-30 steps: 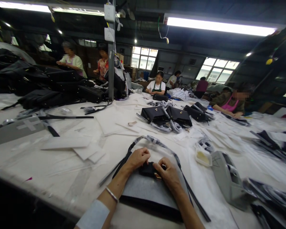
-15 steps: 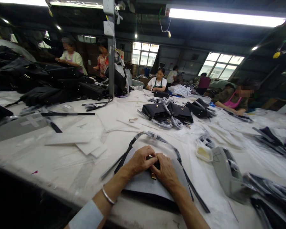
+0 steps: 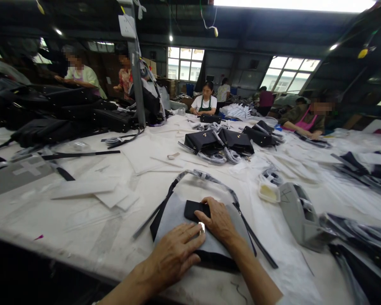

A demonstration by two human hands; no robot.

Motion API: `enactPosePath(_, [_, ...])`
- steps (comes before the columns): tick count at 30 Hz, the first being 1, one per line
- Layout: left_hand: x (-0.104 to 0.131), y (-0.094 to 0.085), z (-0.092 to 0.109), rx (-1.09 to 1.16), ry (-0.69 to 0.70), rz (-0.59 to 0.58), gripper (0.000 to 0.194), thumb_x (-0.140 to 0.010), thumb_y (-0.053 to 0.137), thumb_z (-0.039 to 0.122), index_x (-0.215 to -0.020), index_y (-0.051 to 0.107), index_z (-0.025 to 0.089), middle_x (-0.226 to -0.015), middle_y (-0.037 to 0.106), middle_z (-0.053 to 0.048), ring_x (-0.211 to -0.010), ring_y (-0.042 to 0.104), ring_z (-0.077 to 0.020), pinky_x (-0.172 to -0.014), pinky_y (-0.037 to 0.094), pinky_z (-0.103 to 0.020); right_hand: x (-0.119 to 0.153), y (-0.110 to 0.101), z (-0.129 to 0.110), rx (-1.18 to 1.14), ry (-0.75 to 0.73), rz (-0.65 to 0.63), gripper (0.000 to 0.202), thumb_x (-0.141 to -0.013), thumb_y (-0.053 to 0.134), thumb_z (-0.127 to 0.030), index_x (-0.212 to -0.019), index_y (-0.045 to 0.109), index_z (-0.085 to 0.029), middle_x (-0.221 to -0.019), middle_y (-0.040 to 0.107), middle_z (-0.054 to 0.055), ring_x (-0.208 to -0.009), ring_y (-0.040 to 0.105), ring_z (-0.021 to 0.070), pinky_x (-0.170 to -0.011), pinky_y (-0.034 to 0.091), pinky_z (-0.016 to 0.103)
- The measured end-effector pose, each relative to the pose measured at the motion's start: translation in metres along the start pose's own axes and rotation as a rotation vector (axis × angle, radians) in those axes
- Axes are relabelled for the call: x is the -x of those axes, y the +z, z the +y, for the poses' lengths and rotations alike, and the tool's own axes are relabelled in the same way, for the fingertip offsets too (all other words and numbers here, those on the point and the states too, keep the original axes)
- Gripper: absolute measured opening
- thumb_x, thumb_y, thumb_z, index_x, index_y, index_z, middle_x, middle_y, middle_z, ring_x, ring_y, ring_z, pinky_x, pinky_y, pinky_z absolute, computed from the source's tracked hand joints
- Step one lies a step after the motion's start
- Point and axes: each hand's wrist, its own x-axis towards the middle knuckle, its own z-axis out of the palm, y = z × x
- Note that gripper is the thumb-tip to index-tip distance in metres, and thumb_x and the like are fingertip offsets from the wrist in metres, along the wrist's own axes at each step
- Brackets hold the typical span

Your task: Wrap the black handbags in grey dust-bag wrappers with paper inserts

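A handbag (image 3: 174,218) with a grey-white front cover and black sides lies on the table before me. Its wrapped handle (image 3: 206,174) arches away at the far end. Flat on the lower front rests my left hand (image 3: 178,250), fingers stretched out, tips beside a shiny gold clasp (image 3: 201,228). My right hand (image 3: 220,220) lies over the right part of a black flap (image 3: 191,210), thumb and fingers apart, pressing on it. The bag's underside is hidden. Dark straps (image 3: 262,248) trail out at both sides.
A grey tape dispenser (image 3: 295,220) and a small tray (image 3: 269,192) stand to the right. White sheets (image 3: 85,186) lie at left. Finished-looking black bags (image 3: 200,142) sit ahead, and a pile of black bags (image 3: 66,106) fills the back left. A post (image 3: 138,80) rises there. Co-workers sit around the table.
My hands were together at the flap; the left has moved down and flattened on the lower front. The right stays on the flap, now more visible. The view has tilted down slightly.
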Motion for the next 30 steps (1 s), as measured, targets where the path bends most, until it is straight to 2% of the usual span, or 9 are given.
enactPosePath(6, [-0.009, -0.001, 0.006, -0.057, -0.081, -0.063, 0.06, -0.086, 0.074, 0.029, -0.141, 0.049, 0.023, -0.15, 0.048, -0.01, -0.133, 0.052, -0.0299, -0.109, 0.046, -0.046, -0.001, -0.002, -0.001, -0.034, 0.021, -0.023, 0.026, -0.092, 0.064, -0.035, -0.114, 0.059, -0.023, -0.115, 0.069, 0.005, -0.109, 0.061, 0.0223, -0.096, 0.039, 0.036])
enactPosePath(13, [-0.018, -0.001, 0.011, 0.017, -0.165, -0.053, 0.06, -0.086, 0.074, 0.041, -0.139, 0.05, 0.025, -0.147, 0.052, -0.007, -0.128, 0.055, -0.0268, -0.105, 0.048, -0.043, -0.004, 0.0, 0.0, 0.029, 0.04, -0.027, 0.033, -0.092, 0.064, -0.037, -0.122, 0.061, -0.023, -0.125, 0.068, 0.007, -0.116, 0.06, 0.0238, -0.101, 0.04, 0.038])
enactPosePath(18, [-0.019, -0.002, 0.019, 0.018, -0.193, -0.103, 0.052, -0.088, 0.071, 0.042, -0.133, 0.054, 0.023, -0.136, 0.06, -0.007, -0.121, 0.057, -0.0268, -0.104, 0.047, -0.044, 0.0, 0.002, 0.0, 0.101, -0.025, -0.073, 0.044, -0.09, 0.067, -0.041, -0.129, 0.058, -0.021, -0.125, 0.067, 0.009, -0.116, 0.059, 0.0264, -0.101, 0.04, 0.04])
enactPosePath(23, [-0.02, -0.003, 0.015, 0.042, -0.163, -0.151, 0.05, -0.09, 0.068, 0.04, -0.135, 0.052, 0.025, -0.139, 0.057, -0.007, -0.126, 0.054, -0.0279, -0.109, 0.042, -0.046, 0.0, -0.002, -0.004, 0.046, -0.009, -0.092, 0.046, -0.089, 0.069, -0.038, -0.13, 0.058, -0.02, -0.124, 0.067, 0.01, -0.116, 0.058, 0.0276, -0.102, 0.04, 0.041])
enactPosePath(26, [-0.02, -0.009, 0.009, 0.093, -0.168, -0.163, 0.043, -0.089, 0.069, 0.035, -0.13, 0.056, 0.026, -0.137, 0.06, -0.006, -0.124, 0.056, -0.0269, -0.109, 0.042, -0.044, 0.001, -0.015, -0.011, -0.065, -0.006, -0.036, 0.04, -0.083, 0.073, -0.026, -0.121, 0.064, -0.019, -0.122, 0.067, 0.009, -0.117, 0.057, 0.0268, -0.103, 0.039, 0.041])
enactPosePath(28, [-0.017, -0.015, 0.004, 0.179, -0.166, -0.184, 0.043, -0.089, 0.069, 0.028, -0.13, 0.057, 0.028, -0.136, 0.061, -0.003, -0.124, 0.057, -0.0242, -0.111, 0.04, -0.041, 0.006, -0.025, -0.016, -0.164, -0.015, -0.008, 0.02, -0.083, 0.07, -0.02, -0.103, 0.07, -0.02, -0.108, 0.07, 0.006, -0.107, 0.061, 0.024, -0.097, 0.043, 0.038])
enactPosePath(30, [-0.015, -0.021, 0.0, 0.262, -0.192, -0.19, 0.046, -0.088, 0.068, 0.021, -0.131, 0.055, 0.029, -0.137, 0.061, 0.0, -0.125, 0.057, -0.0214, -0.115, 0.036, -0.039, 0.015, -0.033, -0.02, -0.313, -0.009, -0.09, 0.007, -0.084, 0.067, -0.017, -0.084, 0.072, -0.021, -0.088, 0.071, 0.002, -0.089, 0.065, 0.0195, -0.085, 0.048, 0.032])
